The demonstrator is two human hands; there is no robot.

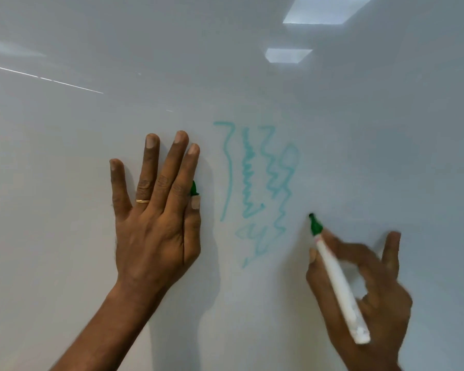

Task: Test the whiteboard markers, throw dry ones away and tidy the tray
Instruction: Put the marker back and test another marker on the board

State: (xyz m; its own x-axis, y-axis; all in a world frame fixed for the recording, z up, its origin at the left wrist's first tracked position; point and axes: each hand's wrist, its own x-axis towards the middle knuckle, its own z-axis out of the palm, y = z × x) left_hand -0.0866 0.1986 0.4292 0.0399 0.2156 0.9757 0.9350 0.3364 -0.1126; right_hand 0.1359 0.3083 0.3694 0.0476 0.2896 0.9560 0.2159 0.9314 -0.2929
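Head view of a whiteboard [65, 156]. The left hand [153, 231] lies flat against the board, its fingers [150, 167] straight and slightly spread, a ring [142, 201] on one of them. The thumb pins a green cap [193, 189] against the side of the forefinger, and only the cap's end shows. Just right of this hand stand pale green scribbles [255, 188]: one long stroke and several zigzag columns. The right hand [370, 285], blurred, holds an uncapped marker [338, 285] with its fingers curled round the white barrel. The dark tip [311, 216] points up and left, at the board just right of the scribbles; contact cannot be told. Ceiling lights [288, 55] reflect at upper right.
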